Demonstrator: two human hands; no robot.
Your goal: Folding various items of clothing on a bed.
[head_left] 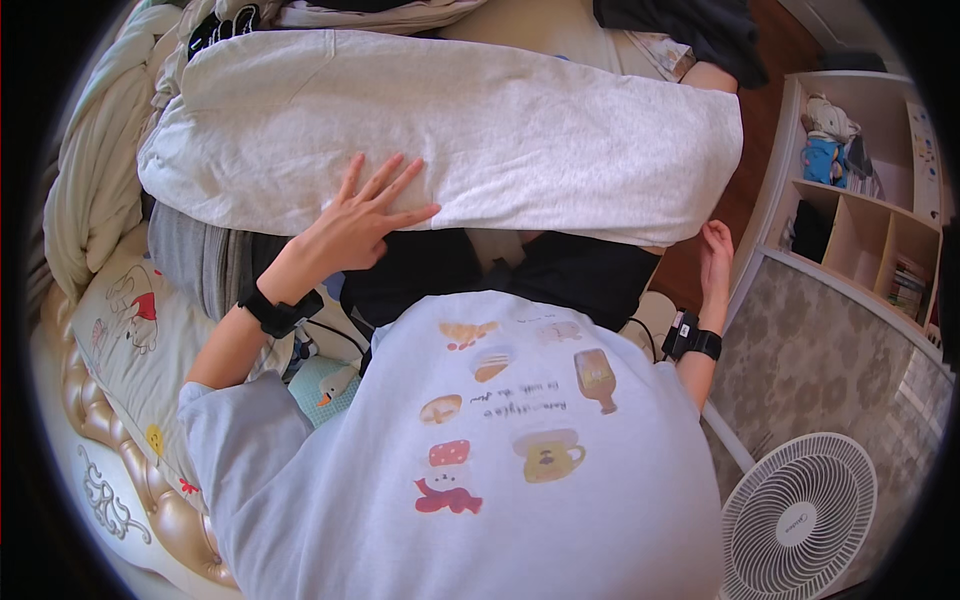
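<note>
A light grey fabric garment (pixel 480 135), folded into a long shape, lies across the bed in front of me and over my lap. My left hand (pixel 375 214) rests flat on its near edge with the fingers spread. Beside the garment's right near corner is my right hand (pixel 718 244), its fingers loosely curled; whether it touches the cloth I cannot tell. Each wrist wears a black strap with a small device. Under the garment's left end sits a stack of grey folded cloth (pixel 199 259).
Rumpled bedding (pixel 105 157) and a printed pillow (pixel 135 322) are at left, by a tufted gold headboard (pixel 97 405). Dark clothing (pixel 697 37) hangs at the top right. An open shelf unit (pixel 855 202) stands right, with a white fan (pixel 799 525) at lower right.
</note>
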